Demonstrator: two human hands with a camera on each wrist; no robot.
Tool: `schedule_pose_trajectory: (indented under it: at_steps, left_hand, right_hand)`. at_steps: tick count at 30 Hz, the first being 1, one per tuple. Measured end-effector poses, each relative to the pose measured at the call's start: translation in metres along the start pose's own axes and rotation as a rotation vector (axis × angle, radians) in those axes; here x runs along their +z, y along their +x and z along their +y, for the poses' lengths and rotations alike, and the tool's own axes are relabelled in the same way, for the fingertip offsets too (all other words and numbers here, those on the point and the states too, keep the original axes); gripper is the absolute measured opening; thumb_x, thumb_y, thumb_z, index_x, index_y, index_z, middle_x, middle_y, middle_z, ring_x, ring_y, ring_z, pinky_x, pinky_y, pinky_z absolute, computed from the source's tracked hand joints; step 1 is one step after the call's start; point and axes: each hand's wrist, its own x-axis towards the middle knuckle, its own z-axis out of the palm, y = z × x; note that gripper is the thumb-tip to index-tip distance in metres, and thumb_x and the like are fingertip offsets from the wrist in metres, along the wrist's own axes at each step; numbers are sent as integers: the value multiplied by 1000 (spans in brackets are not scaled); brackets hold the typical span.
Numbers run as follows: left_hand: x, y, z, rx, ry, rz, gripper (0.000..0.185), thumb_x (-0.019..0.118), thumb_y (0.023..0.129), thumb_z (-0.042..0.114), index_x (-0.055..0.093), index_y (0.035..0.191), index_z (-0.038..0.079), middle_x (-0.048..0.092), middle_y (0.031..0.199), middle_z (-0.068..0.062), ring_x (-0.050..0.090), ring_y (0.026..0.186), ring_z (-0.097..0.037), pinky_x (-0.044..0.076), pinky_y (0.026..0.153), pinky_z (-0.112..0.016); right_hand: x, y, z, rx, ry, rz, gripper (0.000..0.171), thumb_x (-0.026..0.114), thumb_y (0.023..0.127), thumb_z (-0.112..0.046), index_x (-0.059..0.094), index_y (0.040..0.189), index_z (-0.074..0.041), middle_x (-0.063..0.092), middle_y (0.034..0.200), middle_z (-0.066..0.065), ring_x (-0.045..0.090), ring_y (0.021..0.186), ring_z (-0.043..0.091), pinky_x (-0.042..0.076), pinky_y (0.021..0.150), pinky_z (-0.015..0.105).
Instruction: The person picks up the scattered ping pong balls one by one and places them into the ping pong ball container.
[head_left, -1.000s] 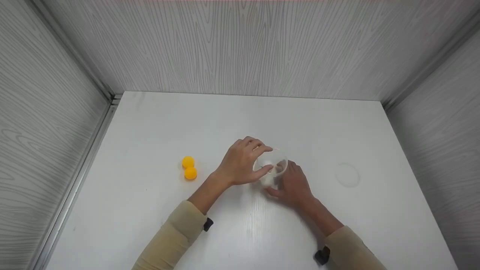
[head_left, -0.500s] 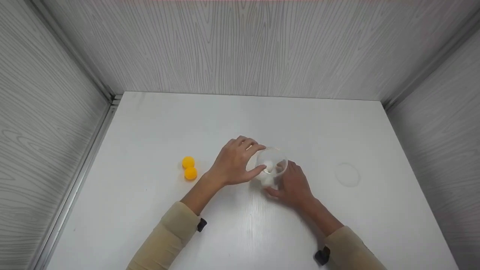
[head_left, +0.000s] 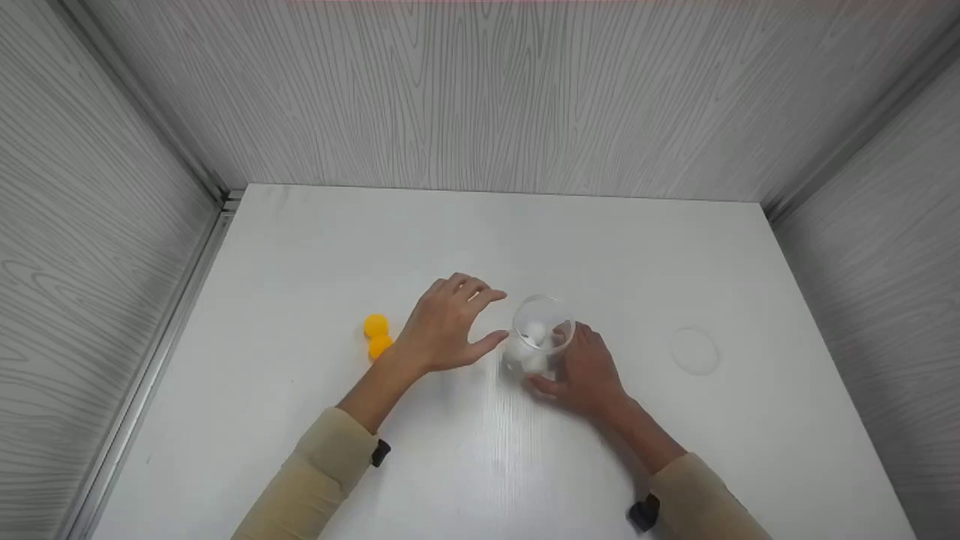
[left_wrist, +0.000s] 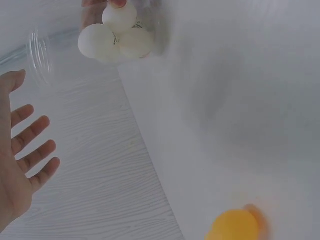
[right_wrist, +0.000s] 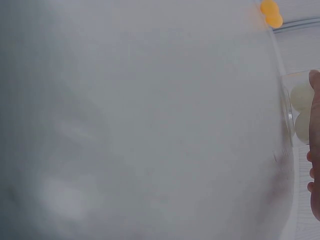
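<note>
A clear jar (head_left: 551,307) stands upright on the white table, its round mouth uncovered. Several white ping-pong balls (left_wrist: 97,42) lie in its lower part. My right hand (head_left: 585,375) grips the jar low on its right side, thumb in front. In the right wrist view only part of that hand shows at the edge. My left hand (head_left: 442,326) is held left of the jar, apart from it, with thumb and fingers spread and nothing between them. Two orange ping-pong balls (head_left: 376,325) lie together beside the left wrist, the nearer one partly hidden by it.
To the right on the table (head_left: 480,480) lies a thin transparent round piece (head_left: 718,351); whether it is a lid or a ring I cannot tell. Grey wood-grain panels (head_left: 480,97) enclose the table at the back and both sides.
My left hand has drawn away leftward from the jar's mouth, now partly covering an orange ball. The right hand and the jar have stayed in place.
</note>
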Motion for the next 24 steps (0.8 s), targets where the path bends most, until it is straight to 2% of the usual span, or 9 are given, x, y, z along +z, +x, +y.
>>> schedule_pose_trajectory:
  at_steps: [8,16,24]
  left_hand:
    - [0,-11,-14,-15,19,-9,48,71,95,49,70,132,18,74,123,-4,66,118,-26,58,101,-43]
    - [-2,-22,-27,-85,22,-28,49,70,95,48,69,134,18,74,125,-5,66,122,-27,57,104,-45]
    - [-4,-32,-36,-116,32,-35,49,70,95,47,68,134,18,74,124,-6,65,122,-29,57,104,-47]
  right_hand:
    - [1,0,1,-27,-10,23,90,80,77,-67,55,132,0,67,121,15,64,111,34,56,97,52]
    - [1,0,2,-25,-11,8,86,78,78,-68,55,127,-1,65,117,14,62,108,34,55,96,51]
    - [0,0,1,-10,6,-7,85,77,79,-68,56,126,0,65,117,14,61,108,33,54,99,50]
